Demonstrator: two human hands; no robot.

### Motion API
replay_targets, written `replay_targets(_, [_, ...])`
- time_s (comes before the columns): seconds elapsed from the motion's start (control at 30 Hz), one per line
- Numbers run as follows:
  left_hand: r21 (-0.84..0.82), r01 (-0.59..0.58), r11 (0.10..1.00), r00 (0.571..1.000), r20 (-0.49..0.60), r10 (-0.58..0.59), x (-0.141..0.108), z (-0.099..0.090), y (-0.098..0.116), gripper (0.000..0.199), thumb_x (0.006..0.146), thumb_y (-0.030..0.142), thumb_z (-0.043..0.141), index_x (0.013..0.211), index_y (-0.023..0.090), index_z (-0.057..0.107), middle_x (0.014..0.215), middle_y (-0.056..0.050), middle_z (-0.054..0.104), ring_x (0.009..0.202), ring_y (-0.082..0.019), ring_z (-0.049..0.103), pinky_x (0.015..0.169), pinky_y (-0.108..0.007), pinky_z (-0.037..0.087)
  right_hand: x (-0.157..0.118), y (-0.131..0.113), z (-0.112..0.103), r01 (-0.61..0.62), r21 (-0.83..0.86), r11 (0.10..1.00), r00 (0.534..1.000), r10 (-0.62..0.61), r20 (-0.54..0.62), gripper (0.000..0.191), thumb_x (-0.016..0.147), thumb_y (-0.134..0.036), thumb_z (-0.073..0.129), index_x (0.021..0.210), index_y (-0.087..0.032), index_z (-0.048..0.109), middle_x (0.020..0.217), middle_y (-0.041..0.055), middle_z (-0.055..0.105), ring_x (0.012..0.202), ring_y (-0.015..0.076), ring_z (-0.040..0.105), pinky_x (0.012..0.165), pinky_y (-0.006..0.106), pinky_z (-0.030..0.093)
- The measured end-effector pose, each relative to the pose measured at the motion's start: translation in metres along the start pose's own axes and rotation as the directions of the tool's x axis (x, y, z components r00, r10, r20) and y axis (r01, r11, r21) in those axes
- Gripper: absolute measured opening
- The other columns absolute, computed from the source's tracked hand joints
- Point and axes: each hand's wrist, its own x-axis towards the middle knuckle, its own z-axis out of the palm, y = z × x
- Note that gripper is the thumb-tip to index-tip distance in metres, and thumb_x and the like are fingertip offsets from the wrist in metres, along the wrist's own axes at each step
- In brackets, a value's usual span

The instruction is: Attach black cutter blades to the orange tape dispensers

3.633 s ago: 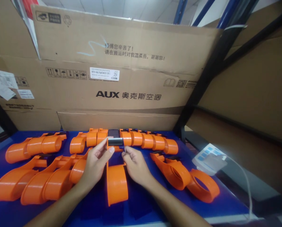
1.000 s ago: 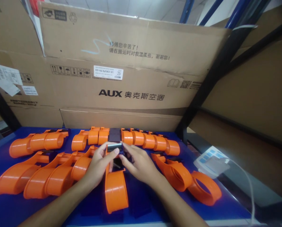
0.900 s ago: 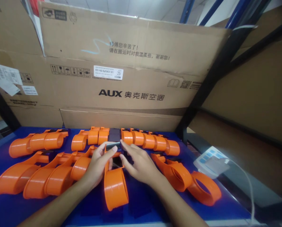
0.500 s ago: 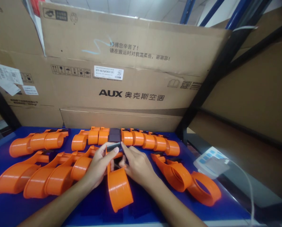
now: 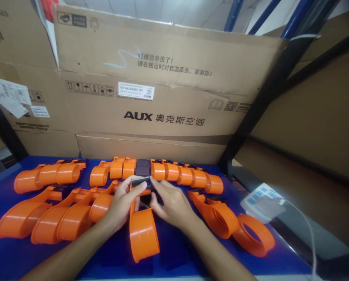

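Observation:
Between my hands is an orange plastic tape dispenser (image 5: 145,236), its round hub hanging down toward me and its head pointing away. My left hand (image 5: 126,201) is closed around the left side of that head, the thumb lying across a dark blade-like piece (image 5: 140,181) on top. From the other side my right hand (image 5: 170,203) grips the head, with its index finger at the right end of the dark piece and its thumb lower down. My fingers hide part of the head. Just beyond my fingertips lies a dark rectangular object (image 5: 142,168).
Several orange dispensers stand in rows on the blue table (image 5: 4,257), including a left group (image 5: 75,224) and a back row (image 5: 184,175). More lie at right, near an orange ring (image 5: 254,236). A white device with a cable (image 5: 259,201) is beyond them. Cardboard (image 5: 162,97) walls the back.
The hub of the held dispenser has swung slightly to the left. Both hands keep nearly the same grip, and the camera view has shifted a little.

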Motion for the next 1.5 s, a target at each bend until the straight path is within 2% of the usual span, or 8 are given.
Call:
replay_targets(0.17, [0.074, -0.036, 0.997, 0.999, -0.027, 0.038, 0.003, -0.002, -0.004, 0.037, 0.083, 0.055, 0.071, 0.095, 0.019, 0.068, 0.056, 0.006, 0.055, 0.033, -0.006, 0.04, 0.035, -0.021, 0.027, 0.003, 0.002, -0.004, -0.018, 0.051, 0.999, 1.0, 0.018, -0.005, 0.036, 0.097, -0.03, 0.057, 0.131, -0.017, 0.06, 0.098, 0.0126, 0.073, 0.081, 0.0232, 0.068, 0.075, 0.037, 0.059])
replay_targets(0.37, [0.07, -0.018, 0.997, 0.999, 0.051, 0.014, 0.003, -0.004, 0.002, 0.037, 0.085, 0.053, 0.069, 0.099, 0.019, 0.069, 0.042, 0.008, 0.047, 0.028, -0.007, 0.036, 0.035, -0.021, 0.024, 0.004, -0.006, -0.007, -0.108, 0.168, 0.98, 0.992, 0.116, -0.039, 0.024, 0.099, -0.022, 0.046, 0.112, -0.018, 0.066, 0.087, 0.0084, 0.072, 0.075, 0.0204, 0.067, 0.07, 0.031, 0.055])
replay_targets(0.6, [0.109, -0.033, 0.993, 0.997, 0.074, 0.025, -0.001, -0.003, 0.003, 0.039, 0.086, 0.052, 0.068, 0.106, 0.019, 0.065, 0.061, 0.0, 0.068, 0.029, -0.007, 0.039, 0.035, -0.022, 0.023, 0.011, 0.007, -0.025, -0.417, 0.227, 0.88, 0.881, 0.453, -0.138, 0.025, 0.101, -0.028, 0.044, 0.091, -0.02, 0.066, 0.082, 0.0058, 0.072, 0.077, 0.0217, 0.068, 0.07, 0.029, 0.05])
replay_targets(0.8, [0.089, -0.031, 0.996, 0.999, 0.043, 0.028, -0.002, -0.002, 0.001, 0.036, 0.087, 0.051, 0.066, 0.105, 0.019, 0.065, 0.072, -0.003, 0.074, 0.03, -0.005, 0.039, 0.035, -0.022, 0.024, 0.011, 0.025, -0.026, -0.501, -0.055, 0.864, 0.859, 0.504, 0.089, 0.013, 0.089, -0.02, 0.054, 0.08, -0.02, 0.063, 0.078, 0.0039, 0.068, 0.074, 0.0203, 0.062, 0.061, 0.026, 0.039])
replay_targets(0.97, [0.068, -0.02, 0.997, 0.999, 0.043, 0.018, -0.002, -0.002, 0.002, 0.037, 0.087, 0.05, 0.067, 0.105, 0.019, 0.064, 0.078, -0.006, 0.076, 0.03, -0.005, 0.039, 0.034, -0.021, 0.026, 0.005, 0.024, -0.025, -0.515, -0.201, 0.833, 0.776, 0.553, 0.302, 0.008, 0.085, -0.02, 0.059, 0.086, -0.021, 0.067, 0.082, 0.0041, 0.069, 0.074, 0.0195, 0.063, 0.059, 0.026, 0.032])
replay_targets(1.23, [0.109, 0.01, 0.994, 0.999, 0.031, -0.014, 0.0, -0.003, -0.003, 0.042, 0.087, 0.054, 0.066, 0.107, 0.018, 0.064, 0.066, -0.002, 0.071, 0.031, -0.005, 0.038, 0.033, -0.02, 0.024, 0.006, 0.023, -0.026, -0.574, -0.283, 0.769, 0.688, 0.64, 0.343, 0.022, 0.088, -0.027, 0.061, 0.109, -0.024, 0.068, 0.089, 0.0043, 0.071, 0.083, 0.022, 0.066, 0.065, 0.029, 0.035])
replay_targets(1.33, [0.106, 0.026, 0.994, 1.0, 0.012, -0.027, 0.002, -0.003, -0.004, 0.044, 0.087, 0.058, 0.063, 0.104, 0.018, 0.064, 0.057, 0.002, 0.064, 0.031, -0.006, 0.036, 0.034, -0.02, 0.023, 0.007, 0.024, -0.027, -0.574, -0.25, 0.779, 0.715, 0.626, 0.31, 0.018, 0.088, -0.023, 0.059, 0.104, -0.024, 0.068, 0.088, 0.0041, 0.071, 0.079, 0.0216, 0.065, 0.066, 0.029, 0.038])
replay_targets(1.5, [0.027, 0.067, 0.997, 0.996, -0.067, -0.065, 0.002, 0.001, -0.001, 0.046, 0.085, 0.063, 0.064, 0.095, 0.018, 0.061, 0.055, 0.005, 0.057, 0.032, -0.005, 0.037, 0.034, -0.019, 0.025, 0.012, 0.014, -0.03, -0.372, 0.13, 0.919, 0.925, 0.355, 0.137, 0.018, 0.099, -0.027, 0.052, 0.107, -0.022, 0.067, 0.099, 0.0063, 0.071, 0.093, 0.0215, 0.066, 0.081, 0.032, 0.049])
